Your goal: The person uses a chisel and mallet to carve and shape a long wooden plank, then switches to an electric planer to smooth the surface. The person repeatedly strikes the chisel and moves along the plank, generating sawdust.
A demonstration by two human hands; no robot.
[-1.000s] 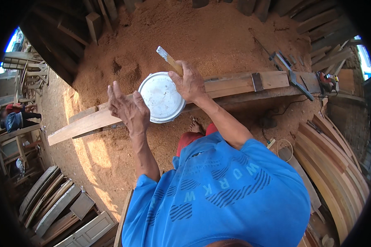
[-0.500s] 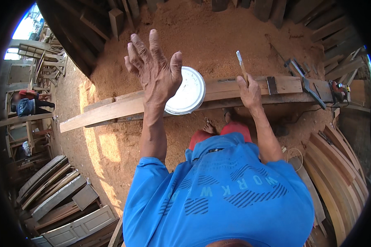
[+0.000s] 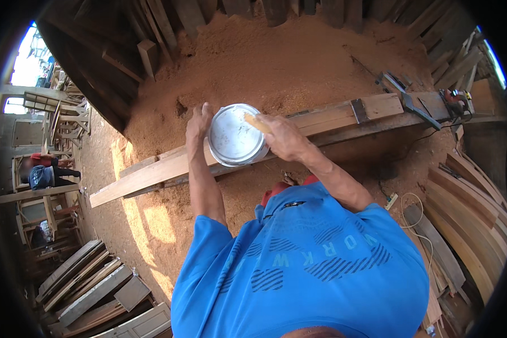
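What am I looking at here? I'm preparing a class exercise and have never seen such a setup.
These are a person's bare hands, no machine. Every picture comes from a wide fisheye camera on the head, looking down. The right hand grips a tan wooden stick over a round white bucket; the left hand is at the bucket's left side. Under the bucket, as seen from above, runs a long pale-brown wooden plank. Farther right lies a long blue-grey metal tool, and reddish-brown sawdust lies around.
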